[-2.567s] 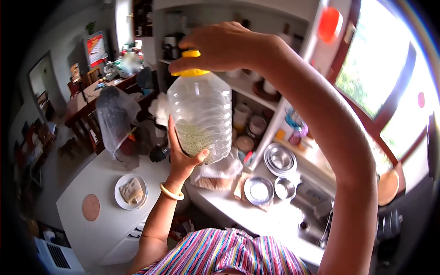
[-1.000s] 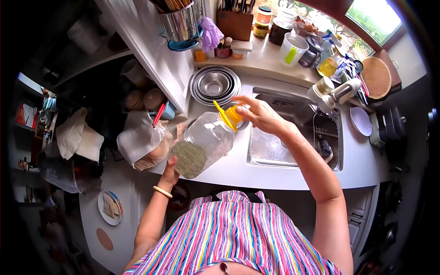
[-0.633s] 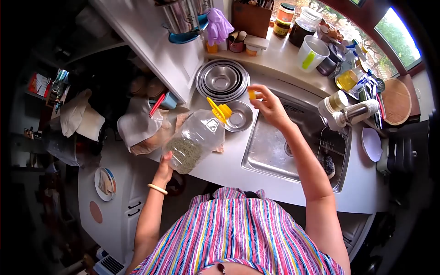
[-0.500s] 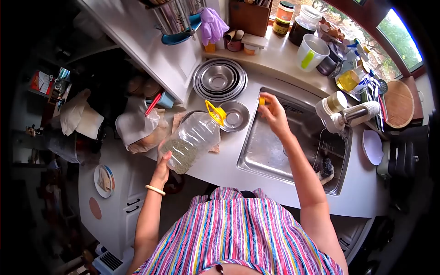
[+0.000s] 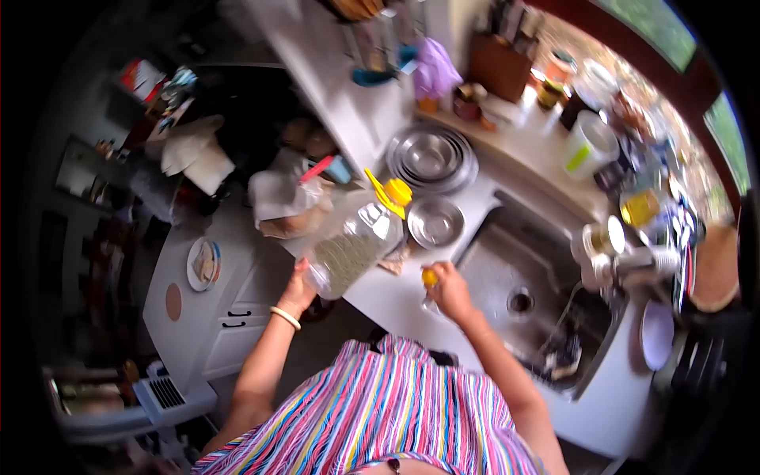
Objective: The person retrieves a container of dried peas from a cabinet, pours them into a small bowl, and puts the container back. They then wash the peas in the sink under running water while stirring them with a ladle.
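At the counter (image 5: 383, 298), the left grip (image 5: 295, 288) cups a tilted bottle (image 5: 352, 247) low down; the right grip (image 5: 452, 293) pinches a yellow object (image 5: 429, 277).

I count two hands from here — one left hand (image 5: 297, 290) and one right hand (image 5: 452, 294). There is one big clear bottle (image 5: 348, 253) and one small yellow thing (image 5: 429, 276). I see one bracelet (image 5: 286, 318), one sink (image 5: 499, 273), one drain hole (image 5: 520, 301) and one white jug (image 5: 592, 142). There is one pile of steel bowls (image 5: 430, 154) — too blurry to count each — and one loose steel bowl (image 5: 435, 222). I also see one round pink mat (image 5: 173, 302) and two black handles (image 5: 237, 313).
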Tool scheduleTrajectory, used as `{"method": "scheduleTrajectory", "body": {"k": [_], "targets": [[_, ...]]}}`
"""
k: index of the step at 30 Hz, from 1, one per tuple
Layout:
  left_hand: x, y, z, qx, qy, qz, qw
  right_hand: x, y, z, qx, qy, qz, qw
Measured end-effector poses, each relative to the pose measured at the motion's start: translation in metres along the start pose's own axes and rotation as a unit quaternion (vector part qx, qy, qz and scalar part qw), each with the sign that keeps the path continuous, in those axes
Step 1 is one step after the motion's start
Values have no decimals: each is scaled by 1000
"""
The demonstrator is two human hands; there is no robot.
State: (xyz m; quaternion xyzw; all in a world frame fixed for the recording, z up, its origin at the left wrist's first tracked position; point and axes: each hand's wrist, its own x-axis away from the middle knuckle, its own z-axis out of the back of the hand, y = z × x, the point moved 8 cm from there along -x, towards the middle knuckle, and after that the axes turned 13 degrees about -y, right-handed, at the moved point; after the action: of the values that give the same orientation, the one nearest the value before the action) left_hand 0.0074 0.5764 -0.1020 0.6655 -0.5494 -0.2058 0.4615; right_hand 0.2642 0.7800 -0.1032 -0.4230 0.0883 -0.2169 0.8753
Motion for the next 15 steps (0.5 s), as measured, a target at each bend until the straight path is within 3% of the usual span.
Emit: {"method": "scheduleTrajectory", "body": {"k": [2,5,8,13,15], "targets": [[8,7,-11,20,7,-57,998,-25,-9,-34,74,-37,24,996],[30,-3,5,46,47,-59,996,-48,6,-76,218,-92,32,971],[44,1,19,53,34,-93,994,-47,-2,-72,204,-93,24,974],[77,17,70,109,73,-106,986,-77,-59,-26,82,9,20,996],[78,43,90,99,54,-167,980,-110,-102,-5,92,42,53,994]]}}
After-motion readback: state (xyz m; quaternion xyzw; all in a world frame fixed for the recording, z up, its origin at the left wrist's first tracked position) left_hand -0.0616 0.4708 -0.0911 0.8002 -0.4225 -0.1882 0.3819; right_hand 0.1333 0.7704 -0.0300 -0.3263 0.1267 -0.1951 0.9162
